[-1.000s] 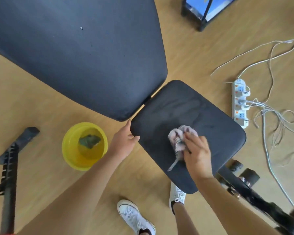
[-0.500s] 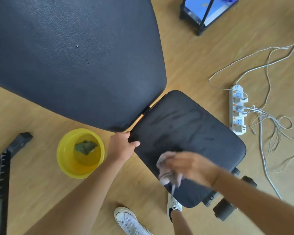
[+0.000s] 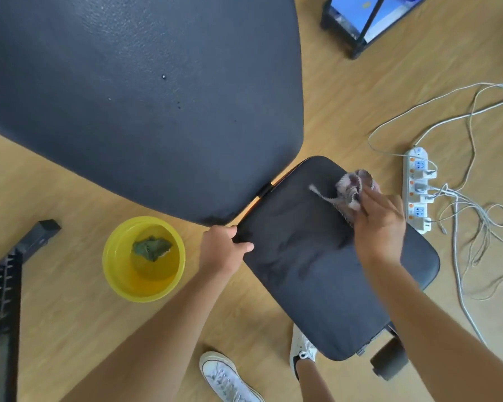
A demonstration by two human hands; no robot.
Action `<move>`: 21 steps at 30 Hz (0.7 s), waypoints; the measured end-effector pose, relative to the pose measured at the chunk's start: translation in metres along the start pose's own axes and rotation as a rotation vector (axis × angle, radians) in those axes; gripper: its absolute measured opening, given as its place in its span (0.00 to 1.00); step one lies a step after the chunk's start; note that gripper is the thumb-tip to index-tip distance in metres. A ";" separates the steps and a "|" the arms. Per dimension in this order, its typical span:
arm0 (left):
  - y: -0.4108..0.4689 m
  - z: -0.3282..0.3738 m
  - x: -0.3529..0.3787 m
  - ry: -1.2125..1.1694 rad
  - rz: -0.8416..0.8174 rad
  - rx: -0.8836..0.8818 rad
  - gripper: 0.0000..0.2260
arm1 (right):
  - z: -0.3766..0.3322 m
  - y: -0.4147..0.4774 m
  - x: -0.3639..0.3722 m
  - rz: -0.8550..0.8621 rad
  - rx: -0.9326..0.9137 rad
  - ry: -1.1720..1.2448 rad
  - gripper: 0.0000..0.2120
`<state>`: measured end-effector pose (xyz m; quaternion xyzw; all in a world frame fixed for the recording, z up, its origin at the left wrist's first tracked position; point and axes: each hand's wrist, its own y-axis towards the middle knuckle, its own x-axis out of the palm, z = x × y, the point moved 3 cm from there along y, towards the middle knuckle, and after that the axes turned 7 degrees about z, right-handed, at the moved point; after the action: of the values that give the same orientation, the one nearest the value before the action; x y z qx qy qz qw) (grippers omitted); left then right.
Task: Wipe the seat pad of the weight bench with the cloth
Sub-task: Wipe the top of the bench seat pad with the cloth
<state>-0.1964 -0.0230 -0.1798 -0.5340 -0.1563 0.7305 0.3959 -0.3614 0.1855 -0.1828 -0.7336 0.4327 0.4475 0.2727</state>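
Head view: looking straight down over a wooden floor (image 3: 55, 175), both bare forearms reaching forward.
Nearest: two white sneakers (image 3: 230, 378) on the floor, one partly under the near edge of the seat pad (image 3: 331, 274).
Seat pad: dark, padded and matte; judged firm enough to take pressing strokes, with some give.
Left hand (image 3: 221, 253): fingers curled over the pad's left corner, thumb on top, steadying it.
Right hand (image 3: 381, 224): fingers closed on the cloth (image 3: 352, 190), pressing it onto the pad's far part, near the right edge.
Cloth: pale pinkish, bunched, a loose tail trailing left across the pad; soft and light, judged best held as a wad under the palm so it does not slip out.
Bowl (image 3: 144, 259): yellow, on the floor left of the pad, a green rag (image 3: 151, 248) lying inside.
Backrest (image 3: 140, 97): large dark pad just beyond the seat, a narrow gap between them.
Power strip (image 3: 418, 190): on the floor right of the pad with tangled white cables (image 3: 474, 216); clear of the wiping path.
Rack (image 3: 6, 300): black toothed bar at far left, well apart.
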 end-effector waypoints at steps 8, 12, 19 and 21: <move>0.011 -0.016 -0.007 -0.035 -0.151 -0.022 0.26 | -0.052 -0.026 0.018 -0.213 -0.612 0.170 0.09; 0.012 -0.024 -0.009 -0.039 -0.209 -0.037 0.21 | -0.052 0.001 0.027 0.054 0.105 0.163 0.13; 0.001 -0.040 -0.011 -0.277 -0.334 -0.174 0.28 | -0.064 0.012 0.055 -0.105 -0.374 0.160 0.11; -0.002 -0.040 -0.008 -0.292 -0.341 -0.204 0.31 | -0.065 0.030 0.053 0.009 -0.094 0.022 0.10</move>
<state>-0.1585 -0.0356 -0.1881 -0.4261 -0.3728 0.7028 0.4307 -0.3484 0.0987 -0.2012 -0.7485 0.4177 0.4602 0.2311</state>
